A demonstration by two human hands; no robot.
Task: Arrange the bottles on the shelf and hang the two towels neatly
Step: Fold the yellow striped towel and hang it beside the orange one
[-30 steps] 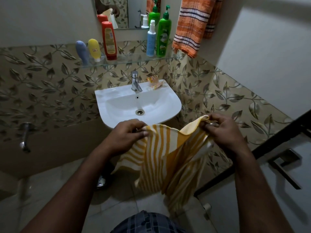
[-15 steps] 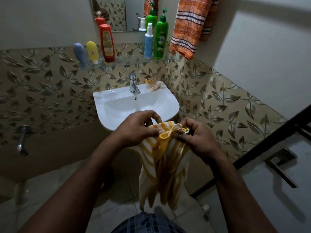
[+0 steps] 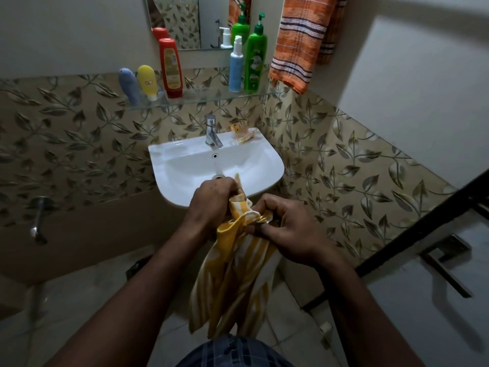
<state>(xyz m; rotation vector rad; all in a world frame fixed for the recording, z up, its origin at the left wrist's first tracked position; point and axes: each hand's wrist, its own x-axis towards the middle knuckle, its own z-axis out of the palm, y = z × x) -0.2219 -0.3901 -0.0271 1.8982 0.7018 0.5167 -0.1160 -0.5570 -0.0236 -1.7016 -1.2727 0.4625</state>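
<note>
head view, grip: left hand (image 3: 211, 200) and right hand (image 3: 288, 231) are both curling their fingers tight around the bunched top edge of the yellow striped towel (image 3: 238, 282), knuckles close together.
towel: it is hanging from the two fists in loose folds, just in front of the sink (image 3: 185, 165).
shelf: five bottles are standing on the glass shelf (image 3: 211, 98): blue tube (image 3: 128, 84), yellow tube (image 3: 147, 80) and red bottle (image 3: 170, 67) at left, white pump bottle (image 3: 235, 67) and green pump bottle (image 3: 255, 62) at right.
orange towel (image 3: 296, 43): it is hanging high, right of the mirror, its rail out of frame.
progress: bottles are looking done, one towel is hanging; the yellow one is waiting to be hung.
</note>
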